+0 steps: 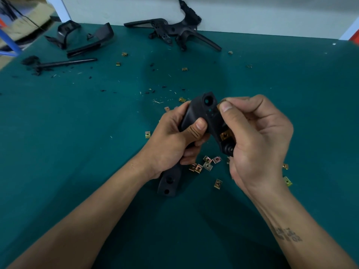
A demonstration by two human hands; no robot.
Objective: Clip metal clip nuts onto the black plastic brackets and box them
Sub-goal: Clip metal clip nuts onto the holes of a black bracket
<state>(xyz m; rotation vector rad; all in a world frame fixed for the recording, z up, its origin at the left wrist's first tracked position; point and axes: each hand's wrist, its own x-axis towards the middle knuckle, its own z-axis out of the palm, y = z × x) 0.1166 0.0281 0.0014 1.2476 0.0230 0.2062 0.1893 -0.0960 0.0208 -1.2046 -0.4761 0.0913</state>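
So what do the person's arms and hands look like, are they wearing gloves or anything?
No gloves and no sleeves: both forearms are bare to the picture's edge. The left hand and right hand have short, plain nails and no visible rings. The right forearm carries a dark, blurry tattoo.

place: workshop, assembly bench | desk (77,133): green mat, strewn with black shavings (35,65) and loose clip nuts (206,164) | spare black plastic parts (174,32) by a plain white wall (252,14) | cardboard (25,14) and blue frame (9,41) at left
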